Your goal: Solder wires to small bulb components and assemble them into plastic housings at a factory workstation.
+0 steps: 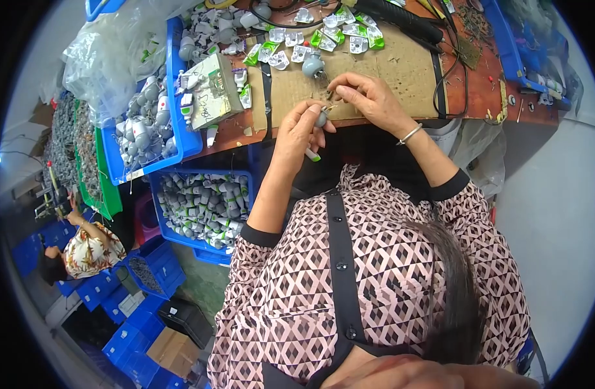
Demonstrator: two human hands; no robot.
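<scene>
Workshop bench (pixel 476 98), cardboard sheet (pixel 395 61) over its middle, seen from the head. Left hand (pixel 301 129): fingers pinching a small grey part (pixel 321 119) at the bench's near edge. Right hand (pixel 375 105) just beside, thumb and forefinger close together; cannot tell whether they grip anything thin. Judged risks: a slack pinch could let the part fall past the edge; a hard sideways tug could twist it loose.

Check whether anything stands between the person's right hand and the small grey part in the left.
Nothing visible blocks the gap between the right hand and the small grey part, though the left hand partly covers it. The rounded grey piece on the cardboard lies beyond, off that path.
</scene>
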